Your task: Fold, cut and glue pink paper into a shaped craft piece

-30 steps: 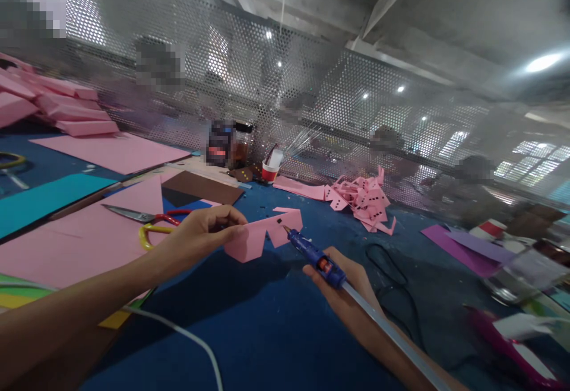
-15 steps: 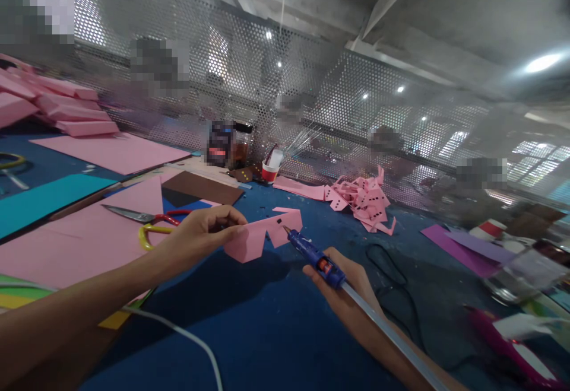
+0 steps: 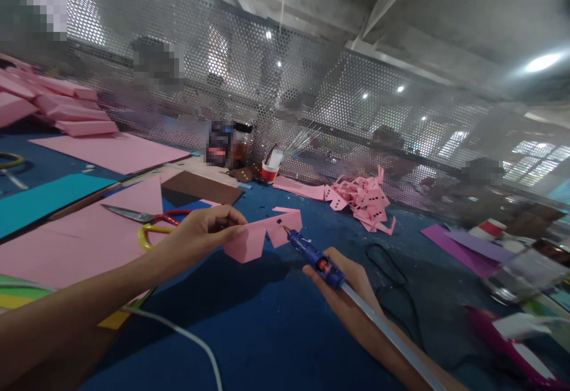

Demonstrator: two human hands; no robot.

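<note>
Between thumb and fingers, my left hand [image 3: 214, 228] pinches the left end of a cut and folded pink paper piece [image 3: 249, 242], held above the blue table. A small black square sits near the middle of that paper. My right hand [image 3: 345, 275] is wrapped round a blue glue gun [image 3: 314, 254], with a long clear glue stick [image 3: 387, 331] running out of its back. The gun's nozzle is at the paper, just below and right of the black square; whether it touches I cannot tell. Scissors [image 3: 145, 216] with red and yellow handles lie beside my left wrist.
Beyond my hands is a heap of pink cut pieces with black dots [image 3: 363, 198]. A red and white paper cup [image 3: 269, 170] stands by the perforated metal screen [image 3: 329, 64]. Pink sheets [image 3: 116, 152] cover the left; a white cable [image 3: 178, 328] crosses in front. At right lies purple paper [image 3: 458, 251].
</note>
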